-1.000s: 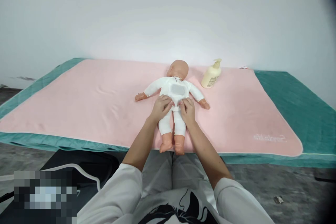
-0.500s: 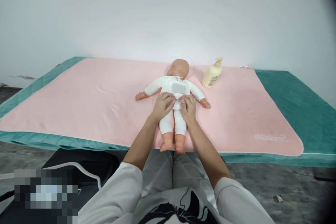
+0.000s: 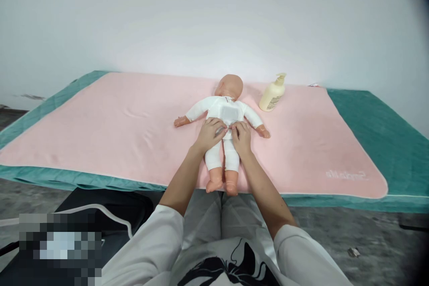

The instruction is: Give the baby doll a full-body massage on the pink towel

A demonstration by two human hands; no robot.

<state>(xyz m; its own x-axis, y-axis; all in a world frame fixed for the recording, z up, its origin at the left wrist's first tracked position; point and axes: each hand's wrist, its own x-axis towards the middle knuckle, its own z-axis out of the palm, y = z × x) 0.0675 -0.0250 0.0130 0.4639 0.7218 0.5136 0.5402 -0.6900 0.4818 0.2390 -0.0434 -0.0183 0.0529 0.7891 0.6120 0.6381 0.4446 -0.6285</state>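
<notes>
A baby doll (image 3: 214, 106) in a white cloth suit lies with its head at the far side, its arms spread and its feet towards me. It seems to be face down, with a pale rectangular panel (image 3: 229, 113) on its upper back. Just below that panel, my left hand (image 3: 212, 134) rests on the left of the lower back, fingers bent and thumb close to the fingertips, gripping the white body. Mirroring it on the right, my right hand (image 3: 241, 136) has curled fingers and a bent thumb on the same body. The fingertips of both hands nearly meet mid-back.
Beyond the doll's right arm stands a cream pump bottle (image 3: 272, 96). A pink mat (image 3: 100, 129) lies over a green padded cover (image 3: 389, 143), against a pale wall (image 3: 214, 18). At lower left are a black chair-like object (image 3: 110, 214) and a white cable (image 3: 100, 208).
My hands stay on the doll's lower back; the fingers have shifted slightly and the fingertips sit a little closer together. The whole view has moved a touch.
</notes>
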